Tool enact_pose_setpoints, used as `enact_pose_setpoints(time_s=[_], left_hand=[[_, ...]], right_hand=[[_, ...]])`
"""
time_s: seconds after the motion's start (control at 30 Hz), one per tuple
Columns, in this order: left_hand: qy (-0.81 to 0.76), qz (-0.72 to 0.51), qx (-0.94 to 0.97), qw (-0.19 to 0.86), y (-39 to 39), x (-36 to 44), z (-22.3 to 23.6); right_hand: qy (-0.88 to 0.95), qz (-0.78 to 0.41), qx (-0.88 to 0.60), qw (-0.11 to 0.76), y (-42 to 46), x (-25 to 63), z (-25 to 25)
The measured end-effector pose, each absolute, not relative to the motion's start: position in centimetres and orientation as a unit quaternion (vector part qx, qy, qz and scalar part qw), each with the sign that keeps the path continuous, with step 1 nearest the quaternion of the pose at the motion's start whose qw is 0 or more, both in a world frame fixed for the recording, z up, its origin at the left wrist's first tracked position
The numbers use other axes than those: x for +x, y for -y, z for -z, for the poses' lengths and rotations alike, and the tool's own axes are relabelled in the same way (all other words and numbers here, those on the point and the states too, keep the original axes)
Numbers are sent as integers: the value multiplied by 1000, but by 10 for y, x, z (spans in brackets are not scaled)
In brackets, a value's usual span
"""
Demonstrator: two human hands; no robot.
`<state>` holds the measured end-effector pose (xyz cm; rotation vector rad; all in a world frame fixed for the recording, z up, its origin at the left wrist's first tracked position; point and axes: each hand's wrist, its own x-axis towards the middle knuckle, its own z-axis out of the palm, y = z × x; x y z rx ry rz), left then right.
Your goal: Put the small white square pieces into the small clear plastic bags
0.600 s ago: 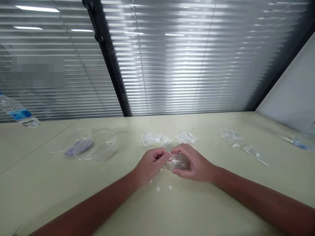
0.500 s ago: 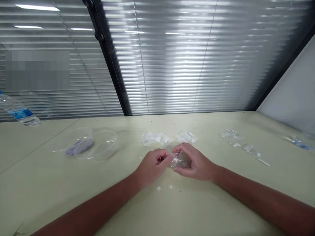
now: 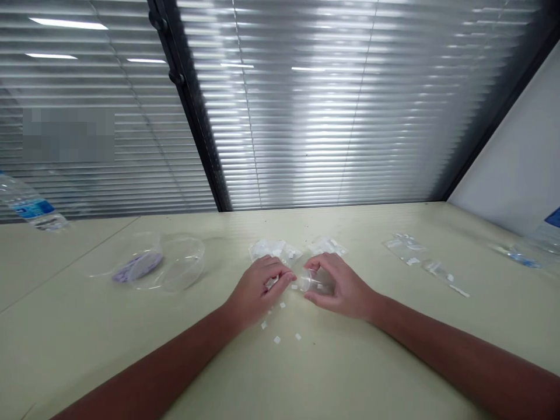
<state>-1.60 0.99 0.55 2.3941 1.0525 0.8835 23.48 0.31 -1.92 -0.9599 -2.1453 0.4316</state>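
My right hand (image 3: 339, 284) curls around a small clear plastic container (image 3: 310, 281) lying on its side, its mouth facing left. A few whitish bits show inside it. Close to that mouth is my left hand (image 3: 262, 289), thumb and index finger pinched together; whatever lies between them is too small to make out. A tiny white piece (image 3: 294, 286) shows just by the left fingertips. Several small white squares (image 3: 277, 339) lie on the table below the hands. Behind the hands rest two clear bags, the left bag (image 3: 273, 249) and the right bag (image 3: 327, 245), with white pieces in them.
On the left are two round clear plastic dishes (image 3: 186, 263) and a purple item (image 3: 137, 267). Clear packets (image 3: 405, 248) lie to the right. A water bottle (image 3: 32, 204) stands at the far left, another (image 3: 545, 239) at the right edge. Blinds (image 3: 306, 128) back the table.
My left hand has drawn back slightly left from the container's mouth. More small white squares now show on the table near it. The whole view has shifted a little.
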Motion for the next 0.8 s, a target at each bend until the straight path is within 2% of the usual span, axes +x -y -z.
enact_pose_setpoints(time_s=[0.13, 0.3, 0.43, 0.5, 0.63, 0.7, 0.8], left_hand=[[-326, -269, 900, 107, -20, -28, -7], [-298, -228, 920, 114, -19, -33, -10], [-285, -197, 929, 131, -17, -34, -12], [-282, -190, 930, 138, -18, -34, -12], [-273, -189, 934, 135, -20, -36, -9], [-275, -191, 933, 128, -21, -36, -7], [-286, -197, 930, 118, -21, -36, -6]], right_hand=[[808, -72, -415, 411, -23, 250, 22], [709, -20, -535, 459, -54, 280, 31], [725, -75, -564, 389, -67, 288, 37], [748, -66, -556, 357, -69, 289, 39], [715, 69, -619, 319, -72, 301, 40], [674, 154, -672, 267, -74, 315, 36], [631, 165, -740, 168, -77, 345, 21]])
